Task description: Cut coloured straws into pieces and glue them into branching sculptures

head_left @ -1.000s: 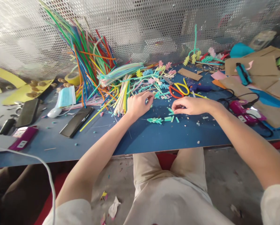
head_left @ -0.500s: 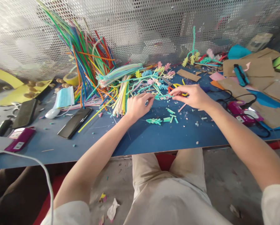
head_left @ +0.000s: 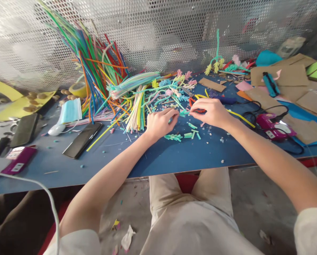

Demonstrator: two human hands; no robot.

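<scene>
Both hands, left hand (head_left: pixel 160 122) and right hand (head_left: pixel 210 112), pinch one teal pipe-cleaner piece (head_left: pixel 183 113) (frame centre) above the blue tabletop (head_left: pixel 158 157).

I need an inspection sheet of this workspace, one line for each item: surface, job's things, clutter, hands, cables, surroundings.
Surface: blue table, dotted with small cut bits.
Job's things: small teal pipe-cleaner piece held between both hands; cut teal pieces lie just in front of them.
Clutter: tall bundle of coloured pipe cleaners, face mask, two dark phones, tape roll, red-and-yellow scissors behind the right hand, cardboard sheets.
Hands: left hand and right hand both pinch the teal piece.
Cables: black cable loops near the purple device; white cable at lower left.
Surroundings: perforated metal screen behind the table; scraps on the floor.
</scene>
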